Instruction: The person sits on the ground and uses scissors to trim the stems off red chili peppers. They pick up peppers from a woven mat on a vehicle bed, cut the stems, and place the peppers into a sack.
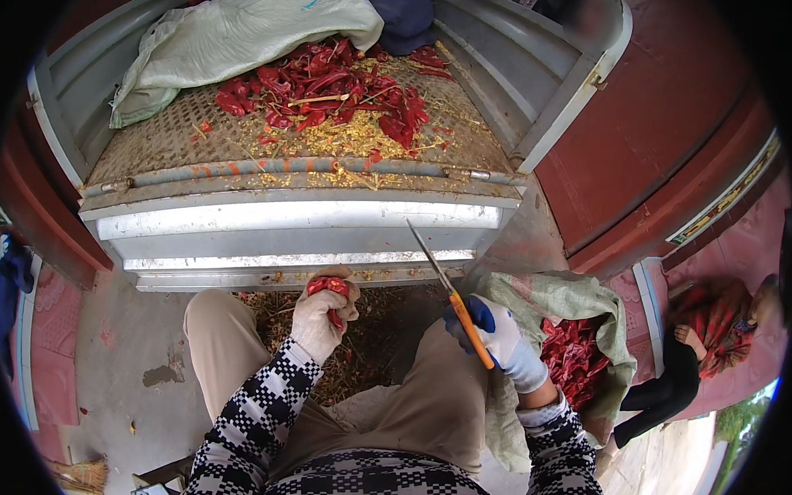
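The left hand (322, 319), in a pale work glove, was raised just below the front edge of the metal cart bed (301, 218), its fingers (310, 332) curled tight around a red dried chilli (328, 289) whose top showed above the glove. The right hand (497, 337), in a white and blue glove, was to the right of that, also below the cart bed's front edge, fingers wrapped closed around the orange handle of a pair of scissors (451, 297); the thin metal blades pointed up and left toward the cart bed, and whether they were parted could not be told.

On the cart bed lay a woven mat (173, 131) carrying a heap of red chillies (332, 88) with yellow seeds scattered about them, and a pale sack (238, 32) was bunched at its far end. Right of the cart bed, beside the person's right knee, an open green sack (577, 306) held more chillies. Stems and husks littered the ground under the cart bed's front edge. Another person sat farther right of the green sack.
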`<state>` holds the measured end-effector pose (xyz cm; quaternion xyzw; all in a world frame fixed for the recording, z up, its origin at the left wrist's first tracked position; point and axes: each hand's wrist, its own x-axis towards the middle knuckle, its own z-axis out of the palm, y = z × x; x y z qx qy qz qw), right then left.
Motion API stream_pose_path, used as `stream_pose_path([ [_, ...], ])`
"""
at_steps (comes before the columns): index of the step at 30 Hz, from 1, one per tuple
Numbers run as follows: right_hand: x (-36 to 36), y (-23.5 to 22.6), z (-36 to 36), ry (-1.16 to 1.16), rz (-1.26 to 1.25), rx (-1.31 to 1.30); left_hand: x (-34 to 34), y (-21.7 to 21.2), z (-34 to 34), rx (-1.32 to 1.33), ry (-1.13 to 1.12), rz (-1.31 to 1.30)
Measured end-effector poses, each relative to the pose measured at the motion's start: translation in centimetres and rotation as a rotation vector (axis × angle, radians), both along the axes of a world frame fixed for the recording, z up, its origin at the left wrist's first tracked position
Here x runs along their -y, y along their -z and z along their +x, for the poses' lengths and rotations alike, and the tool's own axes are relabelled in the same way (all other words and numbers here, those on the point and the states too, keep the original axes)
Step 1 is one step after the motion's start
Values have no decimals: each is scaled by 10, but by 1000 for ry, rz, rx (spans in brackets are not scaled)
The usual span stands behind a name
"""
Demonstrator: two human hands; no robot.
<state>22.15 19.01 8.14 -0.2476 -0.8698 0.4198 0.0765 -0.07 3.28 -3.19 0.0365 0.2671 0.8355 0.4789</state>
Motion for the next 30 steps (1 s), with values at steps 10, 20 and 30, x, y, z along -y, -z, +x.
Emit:
stream_pose_path([
  [10, -149, -79, -129, 566, 695, 532, 1, -4, -3, -43, 69, -71],
  [20, -171, -83, -199, 473, 810, 400, 7, -23, -7, -111, 80, -62],
  [30, -133, -83, -278, 419, 656, 413, 2, -24, -10, -308, 42, -34],
])
